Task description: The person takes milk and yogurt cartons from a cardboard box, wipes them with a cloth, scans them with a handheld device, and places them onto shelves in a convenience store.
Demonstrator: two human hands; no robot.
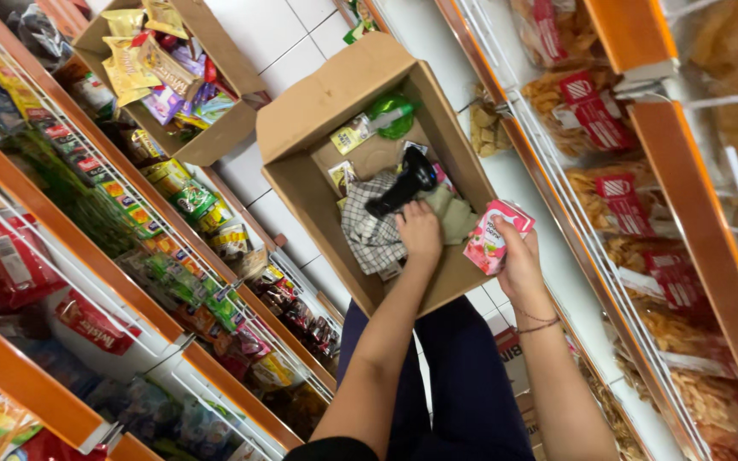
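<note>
An open cardboard box [318, 102] sits on the white tiled floor between two shelf rows. Inside lie a checked cloth [369, 235], an olive cloth [459, 218], a green packet [395, 115], small sachets and a black handheld scanner [412, 179]. My left hand [420, 232] reaches into the box, fingers curled around the scanner's handle end, resting on the cloths. My right hand [518, 260] hovers over the box's right edge, holding a small pink drink carton [493, 235]. My dark trousers [463, 376] show below the box.
A second open box [215, 141] of colourful snack packets stands further along the aisle. The orange-edged shelves on the left [130, 282] carry packets and sachets behind wire rails. Bagged chips [591, 111] fill the shelves on the right.
</note>
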